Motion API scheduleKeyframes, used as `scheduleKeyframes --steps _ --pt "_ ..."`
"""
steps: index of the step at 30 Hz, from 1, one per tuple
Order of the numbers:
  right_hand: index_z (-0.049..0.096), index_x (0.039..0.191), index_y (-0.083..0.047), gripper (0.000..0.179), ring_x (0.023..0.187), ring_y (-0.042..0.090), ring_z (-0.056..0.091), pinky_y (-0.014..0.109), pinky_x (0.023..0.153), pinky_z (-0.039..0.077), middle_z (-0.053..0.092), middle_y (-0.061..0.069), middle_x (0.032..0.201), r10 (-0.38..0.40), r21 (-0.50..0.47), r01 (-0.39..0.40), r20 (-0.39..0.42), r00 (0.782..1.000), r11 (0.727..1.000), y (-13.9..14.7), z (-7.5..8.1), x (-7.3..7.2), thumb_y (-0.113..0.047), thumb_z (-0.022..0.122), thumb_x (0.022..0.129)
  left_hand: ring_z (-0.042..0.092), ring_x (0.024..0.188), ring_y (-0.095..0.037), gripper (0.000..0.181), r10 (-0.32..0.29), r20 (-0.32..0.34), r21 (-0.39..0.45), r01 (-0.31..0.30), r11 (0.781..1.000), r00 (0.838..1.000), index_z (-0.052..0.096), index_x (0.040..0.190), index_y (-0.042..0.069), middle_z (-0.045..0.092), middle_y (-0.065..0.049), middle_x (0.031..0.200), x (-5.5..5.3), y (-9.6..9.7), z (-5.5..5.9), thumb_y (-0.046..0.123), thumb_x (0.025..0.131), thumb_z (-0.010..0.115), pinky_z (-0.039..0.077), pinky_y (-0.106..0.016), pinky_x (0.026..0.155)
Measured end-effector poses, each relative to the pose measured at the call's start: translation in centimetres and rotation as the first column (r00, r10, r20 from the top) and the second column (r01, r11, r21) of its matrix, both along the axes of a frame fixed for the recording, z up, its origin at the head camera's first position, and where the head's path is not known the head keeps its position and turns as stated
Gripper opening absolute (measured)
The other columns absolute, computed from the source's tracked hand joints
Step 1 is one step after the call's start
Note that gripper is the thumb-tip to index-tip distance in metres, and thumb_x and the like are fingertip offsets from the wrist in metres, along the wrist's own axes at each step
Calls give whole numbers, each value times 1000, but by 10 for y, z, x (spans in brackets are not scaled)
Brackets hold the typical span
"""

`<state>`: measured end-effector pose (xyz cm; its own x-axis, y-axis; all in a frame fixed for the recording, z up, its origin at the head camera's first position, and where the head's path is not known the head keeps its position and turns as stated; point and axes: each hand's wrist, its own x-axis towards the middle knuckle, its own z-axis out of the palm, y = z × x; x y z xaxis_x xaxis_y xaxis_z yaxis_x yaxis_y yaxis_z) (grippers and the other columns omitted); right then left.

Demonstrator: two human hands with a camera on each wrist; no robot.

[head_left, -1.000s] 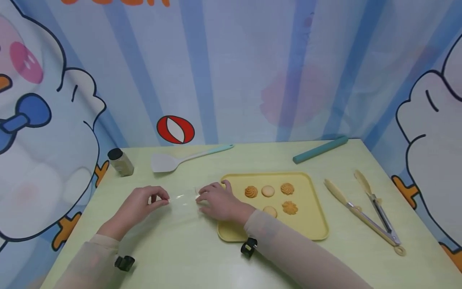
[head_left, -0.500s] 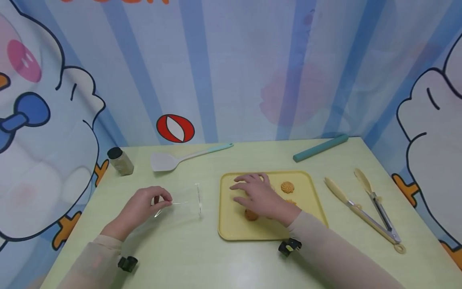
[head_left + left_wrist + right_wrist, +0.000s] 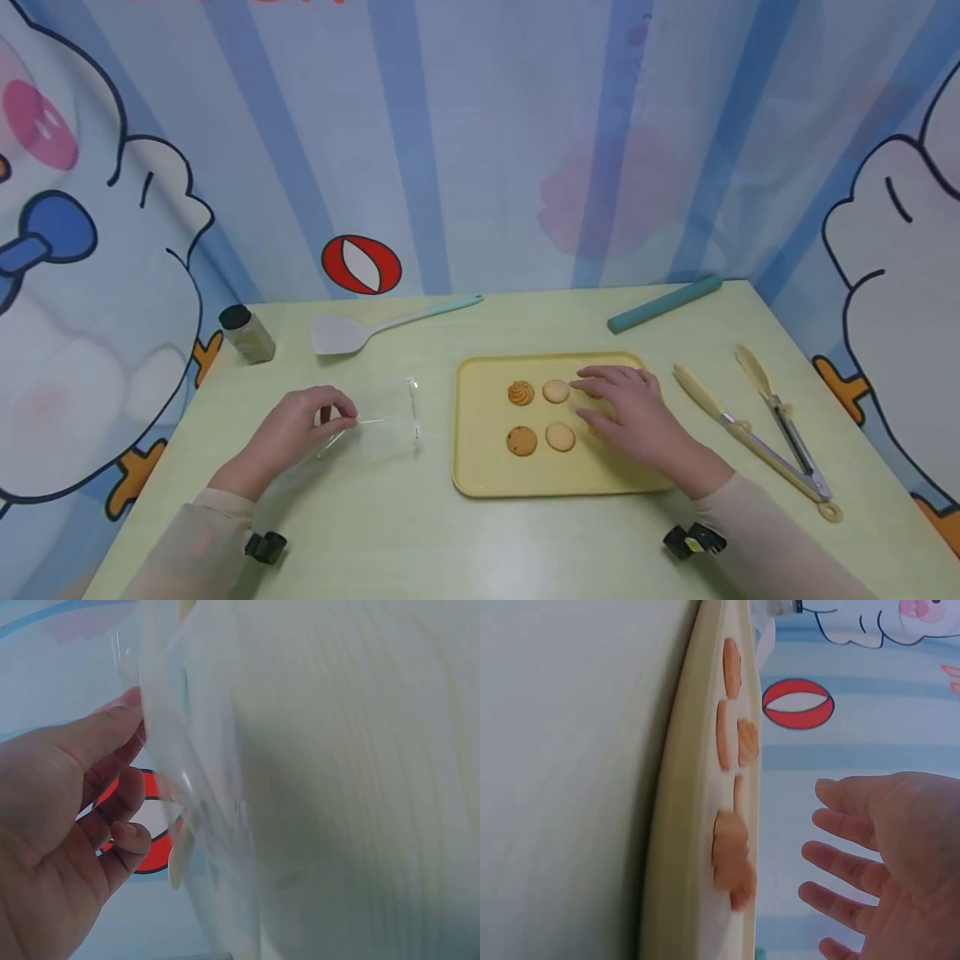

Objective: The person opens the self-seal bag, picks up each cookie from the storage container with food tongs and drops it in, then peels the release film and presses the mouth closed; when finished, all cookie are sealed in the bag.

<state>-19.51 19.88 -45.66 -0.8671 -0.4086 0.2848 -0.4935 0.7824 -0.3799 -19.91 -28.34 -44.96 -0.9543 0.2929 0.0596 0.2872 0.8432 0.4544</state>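
Observation:
My left hand (image 3: 288,429) pinches the edge of a clear plastic bag (image 3: 415,417) between thumb and forefinger, left of the tray. In the left wrist view, the thin film of this bag (image 3: 187,772) hangs from the fingertips (image 3: 129,697). Over the right part of the yellow tray (image 3: 480,417) hovers my right hand (image 3: 641,421), fingers spread and holding nothing. It mostly hides the cookies beneath. Left of it lie a swirled cookie (image 3: 521,393), a plain round cookie (image 3: 557,392), a speckled cookie (image 3: 522,441) and another pale round cookie (image 3: 560,437).
Tongs (image 3: 780,450) lie spread to the right of the tray. A teal rod (image 3: 664,305) is at the back right. Along the back left are a spatula (image 3: 341,334) and a black-capped jar (image 3: 248,335). A printed curtain (image 3: 495,150) hangs behind the table.
My right hand has let go of the bag's right side and moved right across the tray. The left hand keeps its pinch on the bag, almost in place.

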Motion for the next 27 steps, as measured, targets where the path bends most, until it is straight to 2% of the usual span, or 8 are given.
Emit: scheduleKeyframes --steps 5,12,20,27 --pt "70 129 -12 37 132 38 53 69 110 25 65 10 138 -62 -15 62 -35 997 998 35 2 11 -19 77 94 54 81 -14 10 3 13 2 -3 1000 1000 74 98 23 69 9 92 0 0 -2 19 91 80 46 -26 68" --pt "67 132 -9 44 124 45 54 69 96 33 63 18 135 -190 1 191 -94 977 982 92 5 24 -20 79 92 54 81 -14 11 -11 -9 10 11 1000 1000 74 97 22 68 9 91 -1 0 -4 19 90 81 46 -26 68" --pt "62 136 -6 53 122 55 50 74 89 31 58 25 139 -355 35 356 -34 934 934 144 -2 36 -31 78 92 55 83 -15 13 -9 17 -12 9 1000 1000 75 101 21 67 9 92 -4 6 -3 22 90 82 48 -26 68" --pt "55 142 -2 76 123 59 45 76 89 33 51 32 142 -451 112 449 -8 892 886 184 -12 43 -51 77 89 55 83 -14 12 -11 21 -11 11 1000 1000 75 100 21 68 8 92 -5 8 -1 21 90 81 47 -26 68"
